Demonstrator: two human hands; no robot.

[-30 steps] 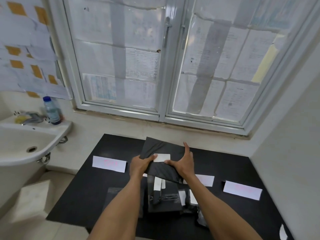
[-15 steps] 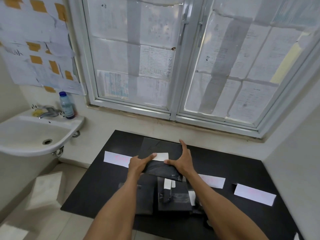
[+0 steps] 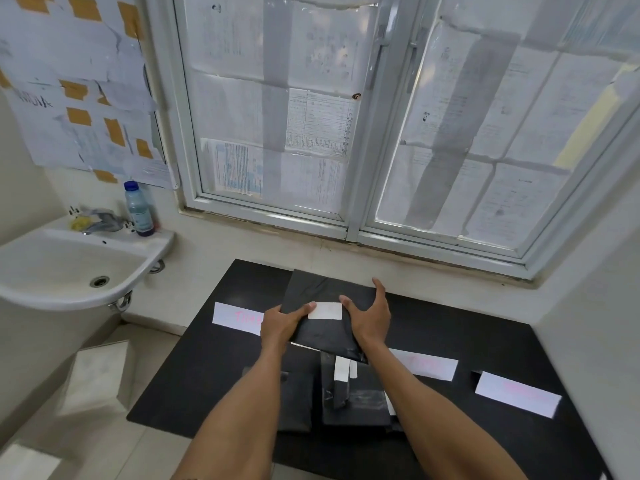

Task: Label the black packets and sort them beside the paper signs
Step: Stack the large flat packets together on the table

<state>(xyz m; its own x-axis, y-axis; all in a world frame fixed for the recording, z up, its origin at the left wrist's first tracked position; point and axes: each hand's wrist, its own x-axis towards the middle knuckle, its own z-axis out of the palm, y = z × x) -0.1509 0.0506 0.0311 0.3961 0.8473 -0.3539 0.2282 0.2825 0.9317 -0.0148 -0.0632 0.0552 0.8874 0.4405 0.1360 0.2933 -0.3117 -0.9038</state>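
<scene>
A black packet (image 3: 323,294) with a white label (image 3: 325,310) on it is held flat above the black table (image 3: 467,334), near its far edge. My left hand (image 3: 282,323) grips its left edge, thumb beside the label. My right hand (image 3: 370,315) holds the right side, fingers spread over the top. Three white paper signs with pink writing lie on the table: the left sign (image 3: 237,315), partly hidden by my left hand, the middle sign (image 3: 429,365) and the right sign (image 3: 517,393). More black packets (image 3: 353,400) and white label strips (image 3: 342,368) lie under my forearms.
A white sink (image 3: 69,268) with a tap and a plastic bottle (image 3: 138,209) stands to the left. A paper-covered window (image 3: 346,116) fills the wall behind the table. White tiles (image 3: 97,375) lie on the floor at left. A wall closes in on the right.
The view has tilted up and shifted left. Both hands with the labelled packet have moved slightly away from me toward the table's far edge.
</scene>
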